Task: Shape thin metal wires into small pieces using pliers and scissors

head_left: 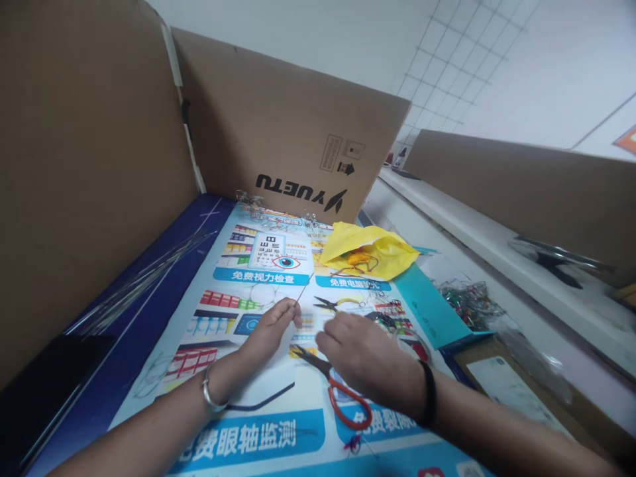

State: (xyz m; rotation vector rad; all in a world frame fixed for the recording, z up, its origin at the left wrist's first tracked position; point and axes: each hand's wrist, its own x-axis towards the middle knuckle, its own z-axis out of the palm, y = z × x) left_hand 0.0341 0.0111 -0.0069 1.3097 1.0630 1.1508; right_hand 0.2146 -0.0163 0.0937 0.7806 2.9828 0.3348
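Note:
My left hand [275, 331], with a silver bangle at the wrist, pinches a thin dark wire [305, 289] that slants up to the right from the fingertips. Across a small gap, my right hand [355, 341] has its fingers curled closed; whatever they may hold is hidden. Beneath it lie red-handled scissors [350, 414], blades pointing up-left between my hands. Just beyond the right fingers sit pliers with yellow handles [349, 300], jaws facing left. A small pink piece with wire [354, 444] rests nearer to me, below the scissors.
A printed poster [258, 434] covers the table. A yellow bag [392, 255] with orange contents lies at the back right, near a teal box flap [432, 305] and tangled wire pieces [470, 303]. Long thin wires [171, 265] lie left. Cardboard walls [283, 119] enclose the back and left.

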